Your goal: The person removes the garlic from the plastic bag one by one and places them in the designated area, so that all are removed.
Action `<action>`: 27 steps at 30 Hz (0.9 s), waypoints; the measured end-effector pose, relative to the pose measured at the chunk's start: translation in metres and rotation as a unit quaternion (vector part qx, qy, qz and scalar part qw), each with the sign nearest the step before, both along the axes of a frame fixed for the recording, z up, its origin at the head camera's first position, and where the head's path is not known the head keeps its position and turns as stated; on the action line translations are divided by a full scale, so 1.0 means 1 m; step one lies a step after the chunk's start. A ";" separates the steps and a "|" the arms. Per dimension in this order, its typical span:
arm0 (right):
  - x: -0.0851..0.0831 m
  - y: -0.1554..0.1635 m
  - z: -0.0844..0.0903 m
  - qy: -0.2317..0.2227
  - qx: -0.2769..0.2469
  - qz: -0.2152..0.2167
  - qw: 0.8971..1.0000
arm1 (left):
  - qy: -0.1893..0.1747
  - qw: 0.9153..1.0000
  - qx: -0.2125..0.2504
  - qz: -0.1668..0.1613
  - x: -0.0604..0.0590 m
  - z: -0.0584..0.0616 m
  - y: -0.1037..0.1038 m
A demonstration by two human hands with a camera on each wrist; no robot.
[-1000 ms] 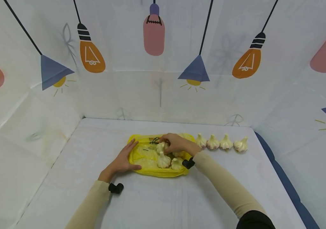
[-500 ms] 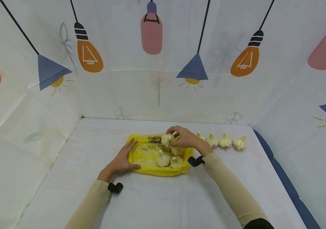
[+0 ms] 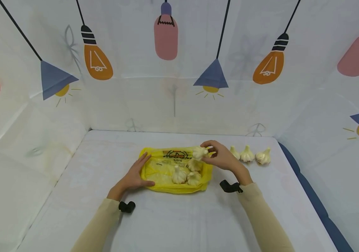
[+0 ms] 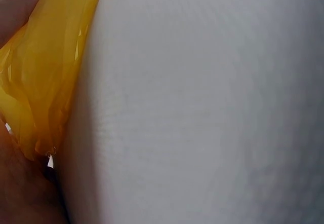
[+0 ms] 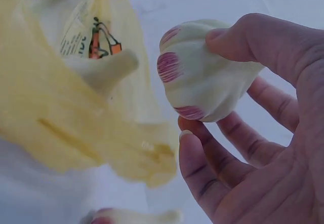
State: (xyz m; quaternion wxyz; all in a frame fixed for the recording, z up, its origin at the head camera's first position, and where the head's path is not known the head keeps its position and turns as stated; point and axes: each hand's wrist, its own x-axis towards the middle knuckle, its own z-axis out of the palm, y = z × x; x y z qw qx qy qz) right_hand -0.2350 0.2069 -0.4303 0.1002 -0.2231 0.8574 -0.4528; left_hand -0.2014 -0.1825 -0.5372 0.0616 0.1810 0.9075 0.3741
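Right hand (image 3: 221,157): thumb and fingers pinch a garlic bulb (image 3: 199,153); the yellow bag (image 3: 173,190) lies just beyond the fingertips. Left hand (image 3: 134,176): fingers spread wide against the bag. A light, even pinch and a steadied bag should serve best.

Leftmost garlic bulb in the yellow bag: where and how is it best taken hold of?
I would take the leftmost bulb by its wide, rounded body, below the stem, from above and slightly left. Its narrow stem points up, two other bulbs sit to its right, and bare yellow bag shows on its left, so that side likely offers more room.
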 end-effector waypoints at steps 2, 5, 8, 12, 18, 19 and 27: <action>0.006 0.010 -0.004 -0.002 -0.018 -0.015 1.000 | 0.000 1.000 0.001 0.000 0.000 0.000 0.001; 0.012 0.023 -0.011 -0.008 -0.034 -0.040 0.999 | 0.003 1.000 -0.002 0.001 0.000 0.000 0.001; 0.017 0.038 -0.020 -0.011 -0.037 -0.068 0.997 | 0.007 1.000 -0.005 0.001 0.000 -0.001 0.001; 0.029 0.049 -0.018 -0.013 -0.032 -0.094 0.995 | 0.006 1.000 -0.006 0.003 0.000 -0.001 0.001; 0.046 0.058 -0.013 -0.013 -0.021 -0.119 0.993 | 0.004 1.000 -0.006 0.005 -0.001 -0.004 -0.001; 0.045 0.060 -0.017 -0.014 -0.024 -0.122 0.992 | 0.004 1.000 -0.006 0.006 -0.002 -0.005 -0.001; 0.037 0.078 -0.057 0.001 -0.036 -0.125 0.991 | 0.002 1.000 -0.003 0.006 -0.002 -0.006 0.000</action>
